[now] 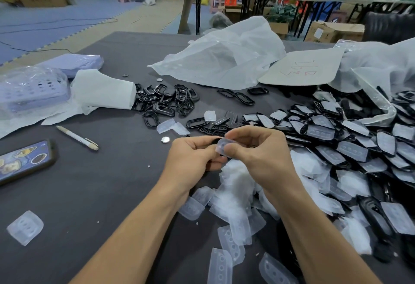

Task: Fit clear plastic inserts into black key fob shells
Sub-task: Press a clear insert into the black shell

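Fingers (231,149) of right hand (262,155) pinching a clear insert (222,145) at frame centre; left hand (193,158) gripping a black shell (213,141) behind it, above the tabletop (112,182). Best seated by aligning edges first, then pressing evenly.

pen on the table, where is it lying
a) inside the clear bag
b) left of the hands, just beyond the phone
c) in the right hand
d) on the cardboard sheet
B: the pen lies flat on the table, off to the left of the left hand and just beyond the phone, with nothing holding it.
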### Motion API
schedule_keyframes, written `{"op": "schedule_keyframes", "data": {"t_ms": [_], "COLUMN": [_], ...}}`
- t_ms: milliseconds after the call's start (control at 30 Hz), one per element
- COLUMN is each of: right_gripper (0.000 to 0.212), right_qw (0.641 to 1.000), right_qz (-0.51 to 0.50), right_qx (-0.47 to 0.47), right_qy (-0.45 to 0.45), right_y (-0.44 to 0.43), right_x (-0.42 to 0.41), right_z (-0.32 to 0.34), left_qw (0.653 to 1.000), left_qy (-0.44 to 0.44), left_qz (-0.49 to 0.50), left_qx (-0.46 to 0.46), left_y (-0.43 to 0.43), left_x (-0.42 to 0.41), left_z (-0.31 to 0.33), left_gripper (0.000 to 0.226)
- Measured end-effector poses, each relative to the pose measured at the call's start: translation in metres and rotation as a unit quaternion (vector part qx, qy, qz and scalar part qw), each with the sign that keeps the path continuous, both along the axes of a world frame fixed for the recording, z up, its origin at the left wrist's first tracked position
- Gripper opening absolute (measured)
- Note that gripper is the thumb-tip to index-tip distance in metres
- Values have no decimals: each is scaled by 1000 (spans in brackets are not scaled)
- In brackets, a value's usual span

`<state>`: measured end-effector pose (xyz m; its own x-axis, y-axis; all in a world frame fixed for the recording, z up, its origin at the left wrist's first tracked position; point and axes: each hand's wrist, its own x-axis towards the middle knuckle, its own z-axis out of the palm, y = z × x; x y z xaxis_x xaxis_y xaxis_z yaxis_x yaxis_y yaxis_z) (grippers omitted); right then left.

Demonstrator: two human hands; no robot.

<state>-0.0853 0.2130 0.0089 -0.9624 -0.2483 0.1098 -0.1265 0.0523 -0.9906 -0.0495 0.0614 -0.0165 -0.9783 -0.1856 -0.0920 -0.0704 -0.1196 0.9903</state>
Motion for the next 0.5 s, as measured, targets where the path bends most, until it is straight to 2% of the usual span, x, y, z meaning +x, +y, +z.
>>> {"op": "schedule_keyframes", "data": {"t_ms": [100,267,500], "right_gripper": [19,18,20], "right_qw": [997,989,969], "right_qz": [-19,-51,-116], "right_qx": [69,121,173], "right_qy": [34,70,136], "right_y": [1,0,0], "right_x": [-2,-3,-6], "right_z": [-4,-8,-13], "left_qw": [998,995,995], "left_qy": [-14,-23,-24], "left_qz": [-44,-78,-76], "left_qx": [32,53,59], "left_y": [-2,-3,-4], "left_x": [-1,-3,-4], "left_z": [0,-1,-4], "left_gripper": [26,47,50]}}
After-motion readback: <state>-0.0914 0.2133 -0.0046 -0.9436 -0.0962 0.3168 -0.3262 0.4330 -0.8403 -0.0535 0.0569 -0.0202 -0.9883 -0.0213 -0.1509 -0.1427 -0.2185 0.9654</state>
